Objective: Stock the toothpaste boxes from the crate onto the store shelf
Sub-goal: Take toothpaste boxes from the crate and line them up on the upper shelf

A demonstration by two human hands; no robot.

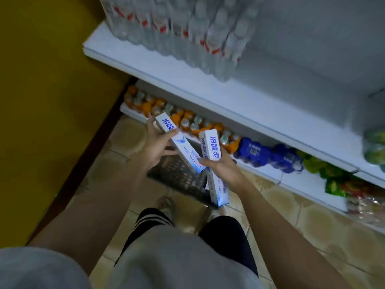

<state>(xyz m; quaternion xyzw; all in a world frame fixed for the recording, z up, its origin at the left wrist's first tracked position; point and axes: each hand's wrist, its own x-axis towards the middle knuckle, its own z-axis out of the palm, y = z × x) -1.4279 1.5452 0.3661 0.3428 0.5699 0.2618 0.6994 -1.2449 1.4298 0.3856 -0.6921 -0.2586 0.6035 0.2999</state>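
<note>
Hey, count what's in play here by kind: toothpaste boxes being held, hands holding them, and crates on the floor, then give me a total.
Toothpaste boxes held: 2, one in the left hand at, one in the right hand at.
Hands: 2.
Crates: 1, the dark crate on the floor.
Total: 5.

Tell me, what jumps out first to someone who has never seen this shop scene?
The two hands at the centre: the left hand grips one white-and-blue toothpaste box and the right hand another white-and-blue toothpaste box, both above a dark plastic crate on the tiled floor. Behind them, clear water bottles with red labels crowd the white upper shelf, with orange-capped bottles lined up on the shelf below.
</note>
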